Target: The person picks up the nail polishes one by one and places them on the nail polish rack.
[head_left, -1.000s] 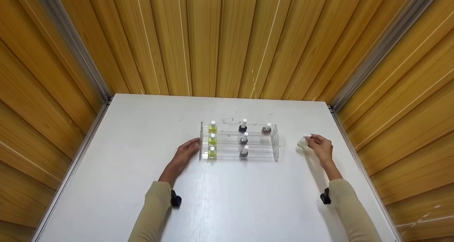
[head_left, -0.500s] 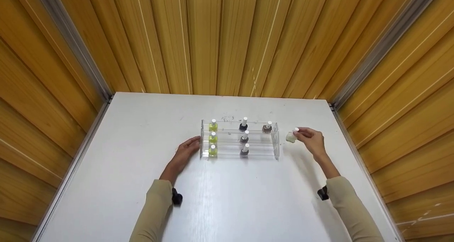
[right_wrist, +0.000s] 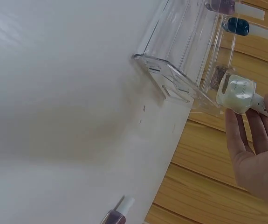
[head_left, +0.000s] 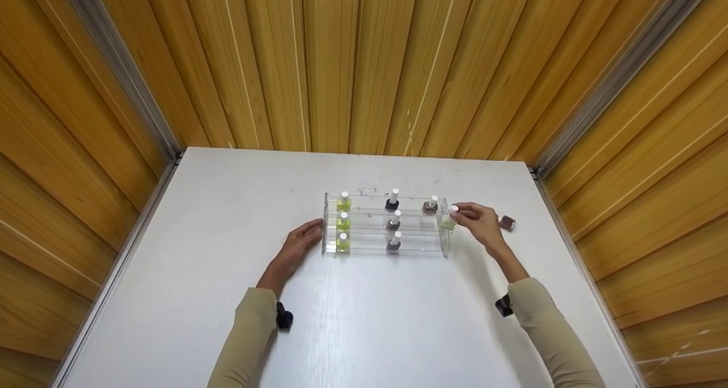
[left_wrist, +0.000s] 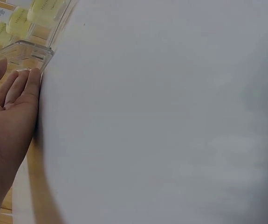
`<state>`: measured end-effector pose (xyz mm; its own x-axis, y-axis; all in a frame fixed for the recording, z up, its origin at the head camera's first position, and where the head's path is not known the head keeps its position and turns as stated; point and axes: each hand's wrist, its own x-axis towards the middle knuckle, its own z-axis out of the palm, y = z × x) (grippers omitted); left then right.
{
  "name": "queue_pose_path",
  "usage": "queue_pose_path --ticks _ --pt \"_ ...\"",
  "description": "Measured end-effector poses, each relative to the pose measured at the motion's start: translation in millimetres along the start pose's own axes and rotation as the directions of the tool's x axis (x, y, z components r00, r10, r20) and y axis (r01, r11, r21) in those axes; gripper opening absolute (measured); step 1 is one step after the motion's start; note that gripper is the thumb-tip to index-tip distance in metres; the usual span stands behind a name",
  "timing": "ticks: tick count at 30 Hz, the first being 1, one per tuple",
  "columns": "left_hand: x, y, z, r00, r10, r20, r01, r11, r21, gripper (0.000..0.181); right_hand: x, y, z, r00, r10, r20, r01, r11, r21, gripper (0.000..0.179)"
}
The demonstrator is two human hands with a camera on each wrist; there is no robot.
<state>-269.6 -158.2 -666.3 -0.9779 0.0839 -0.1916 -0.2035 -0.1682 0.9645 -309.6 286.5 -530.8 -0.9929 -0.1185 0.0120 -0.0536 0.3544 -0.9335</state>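
Observation:
A clear acrylic three-step rack (head_left: 415,250) stands on the white table, bearing nail polish bottles. Against the rack's left end rest the straight fingertips of my left hand (head_left: 300,241), also seen in the left wrist view. My right hand (head_left: 479,224) pinches a pale, creamy nail polish bottle (right_wrist: 238,93) by its white cap. The bottle hangs tilted by the rack's right end, overlapping it in the head view. On the left side of the steps are three yellow bottles (head_left: 343,224); three dark ones (head_left: 393,223) form the middle column. A brownish bottle (head_left: 430,207) sits top right.
A dark reddish bottle (head_left: 507,223) with a white cap lies on the table right of my right hand. Wood-patterned walls (head_left: 330,64) with grey corner posts surround the white table (head_left: 364,320). Small dark marks dot the tabletop behind the rack.
My right hand has carried the pale bottle left and slightly up to the rack's right end, uncovering the reddish bottle on the table. My left hand stays at the rack.

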Motion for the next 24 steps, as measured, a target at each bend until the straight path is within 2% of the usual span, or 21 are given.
queue_pose_path --ticks 4,11,18,24 --pt "1.2 -0.8 -1.1 1.000 0.008 -0.008 -0.008 1.000 0.009 0.051 6.6 5.9 9.6 1.000 -0.029 -0.001 0.029 0.999 -0.018 0.034" --pt "1.1 -2.3 -1.6 0.999 0.032 -0.003 -0.032 0.999 0.013 0.051 14.4 24.3 20.1 0.999 -0.037 -0.003 0.037 0.997 -0.061 0.036" --pt "3.5 -0.1 -0.7 1.000 0.022 0.000 -0.022 0.999 -0.034 0.052 13.0 27.5 27.8 0.999 -0.037 0.022 0.040 0.994 -0.104 0.033" --pt "2.6 -1.1 -0.7 1.000 -0.001 -0.004 0.000 0.999 -0.041 0.051 12.5 31.2 31.0 0.999 -0.034 0.041 0.040 0.988 -0.150 0.035"
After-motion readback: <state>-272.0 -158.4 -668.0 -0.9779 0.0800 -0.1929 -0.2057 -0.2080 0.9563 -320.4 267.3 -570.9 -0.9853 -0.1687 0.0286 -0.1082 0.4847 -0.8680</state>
